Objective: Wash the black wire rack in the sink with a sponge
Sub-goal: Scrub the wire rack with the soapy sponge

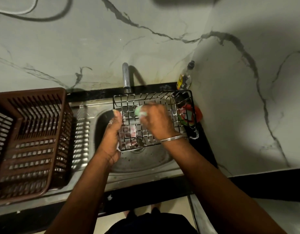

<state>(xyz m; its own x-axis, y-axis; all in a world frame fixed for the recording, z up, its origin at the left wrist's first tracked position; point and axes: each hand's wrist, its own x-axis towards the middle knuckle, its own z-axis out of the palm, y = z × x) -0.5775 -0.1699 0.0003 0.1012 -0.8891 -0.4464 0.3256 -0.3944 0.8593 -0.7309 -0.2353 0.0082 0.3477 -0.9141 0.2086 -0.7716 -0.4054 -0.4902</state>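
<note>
A: What are the hands doing?

B: The left hand (114, 130) grips the left edge of the black wire rack (154, 119), thumb up along the wire, fingers curled round it with foam on them. The right hand (157, 121) lies inside the rack, fingers curled on a pale green sponge (139, 112) pressed against the grid. A thin metal bangle (171, 138) circles that wrist.

A: And where is the rack?

B: Over the steel sink (146, 159), tilted, with its far side under the tap (126, 77) and its right end over the sink's right rim. Suds cling to the wires.

A: What lies around it?

B: Something red and green (189, 114) shows through the rack's right end; I cannot tell what it is. A clear bottle with a yellow label (185, 78) stands at the back right corner of the table. A brown slatted plastic basket (30, 139) sits on the draining board (81, 132) at the sink's left. Behind all of it rises a marbled wall (146, 39).
</note>
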